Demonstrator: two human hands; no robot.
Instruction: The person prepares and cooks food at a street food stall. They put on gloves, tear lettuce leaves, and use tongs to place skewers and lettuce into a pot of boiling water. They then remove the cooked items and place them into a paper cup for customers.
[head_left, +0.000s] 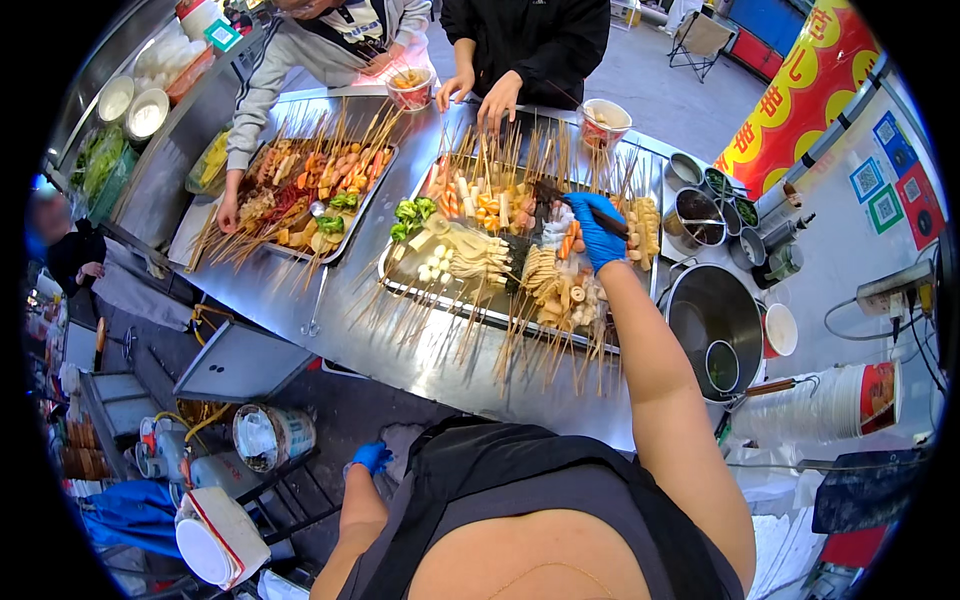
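Note:
My right hand (597, 231), in a blue glove, grips dark tongs (555, 196) over the skewers at the right part of the large metal tray (480, 304). Tofu skewers (541, 271), white eggs (435, 265), broccoli (412, 217) and striped orange pieces lie in that tray, sticks pointing outward. My left hand (370, 456), also gloved in blue, hangs low beside my body, away from the counter; its fingers look loosely curled and I cannot tell whether it holds anything. A second tray (363, 219) of sauced skewers, with a ladle in it, sits further left.
Across the counter (405, 341) stand two people, one reaching to the left tray, the other touching stick ends. Paper bowls (603, 126) stand on the far edge. At right are a deep metal pot (712, 322), sauce containers (699, 217) and stacked paper bowls (817, 401). A bucket (274, 437) stands lower left.

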